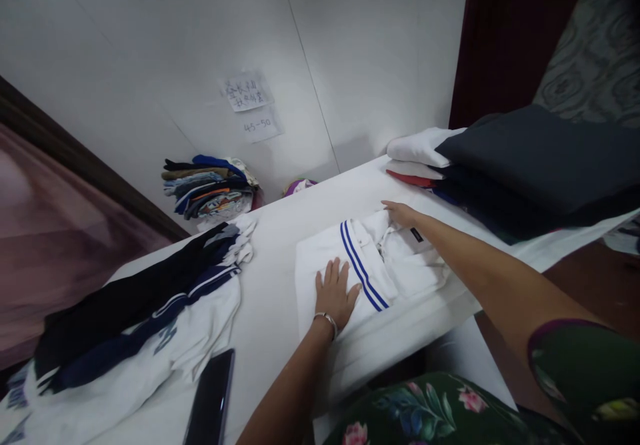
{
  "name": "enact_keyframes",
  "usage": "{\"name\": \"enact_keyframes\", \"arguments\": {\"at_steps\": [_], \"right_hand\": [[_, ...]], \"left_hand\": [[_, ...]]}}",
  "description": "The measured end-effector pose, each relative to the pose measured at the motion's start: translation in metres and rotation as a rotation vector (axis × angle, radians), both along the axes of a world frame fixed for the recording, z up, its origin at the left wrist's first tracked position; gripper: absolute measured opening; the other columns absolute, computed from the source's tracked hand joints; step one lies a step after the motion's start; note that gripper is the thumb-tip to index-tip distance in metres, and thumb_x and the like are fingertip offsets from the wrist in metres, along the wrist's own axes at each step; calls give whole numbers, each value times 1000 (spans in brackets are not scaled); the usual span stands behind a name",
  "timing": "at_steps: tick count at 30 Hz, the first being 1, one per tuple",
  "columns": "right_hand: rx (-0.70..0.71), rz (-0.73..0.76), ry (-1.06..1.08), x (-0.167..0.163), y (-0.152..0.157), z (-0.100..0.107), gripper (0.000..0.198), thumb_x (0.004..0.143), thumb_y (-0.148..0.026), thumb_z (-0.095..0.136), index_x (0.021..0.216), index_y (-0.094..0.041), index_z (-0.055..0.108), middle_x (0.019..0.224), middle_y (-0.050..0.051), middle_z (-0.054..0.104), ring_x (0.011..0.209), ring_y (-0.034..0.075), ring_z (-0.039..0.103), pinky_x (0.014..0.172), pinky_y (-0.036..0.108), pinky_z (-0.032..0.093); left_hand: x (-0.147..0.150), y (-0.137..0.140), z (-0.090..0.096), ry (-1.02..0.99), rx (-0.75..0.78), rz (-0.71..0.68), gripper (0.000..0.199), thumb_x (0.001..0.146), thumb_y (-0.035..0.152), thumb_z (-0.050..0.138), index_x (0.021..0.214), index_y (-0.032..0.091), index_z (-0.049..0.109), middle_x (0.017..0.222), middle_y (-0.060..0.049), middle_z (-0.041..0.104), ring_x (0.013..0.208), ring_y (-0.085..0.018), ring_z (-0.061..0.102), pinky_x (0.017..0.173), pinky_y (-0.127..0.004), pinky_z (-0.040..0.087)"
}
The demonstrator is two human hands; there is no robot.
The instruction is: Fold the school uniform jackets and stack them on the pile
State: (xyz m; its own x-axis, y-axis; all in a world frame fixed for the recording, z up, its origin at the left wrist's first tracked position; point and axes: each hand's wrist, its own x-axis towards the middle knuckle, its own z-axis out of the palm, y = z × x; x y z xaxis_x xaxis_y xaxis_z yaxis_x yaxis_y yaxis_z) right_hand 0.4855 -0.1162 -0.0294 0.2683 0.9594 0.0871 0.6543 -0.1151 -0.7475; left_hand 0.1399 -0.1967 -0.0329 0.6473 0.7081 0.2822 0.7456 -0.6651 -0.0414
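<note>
A white garment (320,245) with two blue stripes lies folded on the table, a dark label showing near its collar. My left hand (338,293), with a bracelet at the wrist, rests flat on the cloth left of the stripes, fingers spread. At the garment's far right corner, my right hand (401,215) touches the edge of the cloth with its fingers stretched out; their undersides are hidden.
Several garments, including a black one (135,285), lie spread at the left of the white table (280,221). A phone (210,398) is near the front. Folded clothes (540,165) are stacked at right; another pile (210,188) stands beyond the table by the wall.
</note>
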Motion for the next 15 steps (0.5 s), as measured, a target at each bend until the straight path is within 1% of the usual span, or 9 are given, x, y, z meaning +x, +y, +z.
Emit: {"name": "enact_keyframes", "arguments": {"at_steps": [3,7,9,11,15], "right_hand": [[-52,14,-9,3,7,2,59,71,-10,63,129,-16,57,100,7,70,83,19,67,78,27,53],[-83,-3,-57,14,6,5,47,74,-22,68,121,-17,63,88,5,71,78,18,66,77,27,51],[-102,-42,-98,16,4,3,43,73,-28,70,114,-18,65,87,5,71,80,19,66,80,30,50],[-120,-96,-141,13,3,0,42,71,-32,72,111,-19,66,89,6,71,86,22,66,84,34,49],[-121,-178,-221,-1,3,-7,47,70,-31,73,115,-23,64,103,8,69,104,26,61,93,39,44]], "left_hand": [[0,0,0,-1,0,-2,57,93,48,37,143,19,39,151,-11,33,139,-31,30,108,-57,30],[0,0,1,4,-11,-8,57,93,48,36,143,18,39,151,-11,32,139,-31,29,108,-58,30],[0,0,2,3,-19,-13,57,93,48,37,143,19,39,151,-11,32,139,-31,29,109,-57,29],[1,0,3,1,-30,-17,57,93,47,37,143,19,39,151,-11,32,139,-30,28,109,-57,29],[1,-1,6,-8,-49,-12,57,93,47,37,142,20,40,151,-11,32,140,-30,28,110,-56,28]]}}
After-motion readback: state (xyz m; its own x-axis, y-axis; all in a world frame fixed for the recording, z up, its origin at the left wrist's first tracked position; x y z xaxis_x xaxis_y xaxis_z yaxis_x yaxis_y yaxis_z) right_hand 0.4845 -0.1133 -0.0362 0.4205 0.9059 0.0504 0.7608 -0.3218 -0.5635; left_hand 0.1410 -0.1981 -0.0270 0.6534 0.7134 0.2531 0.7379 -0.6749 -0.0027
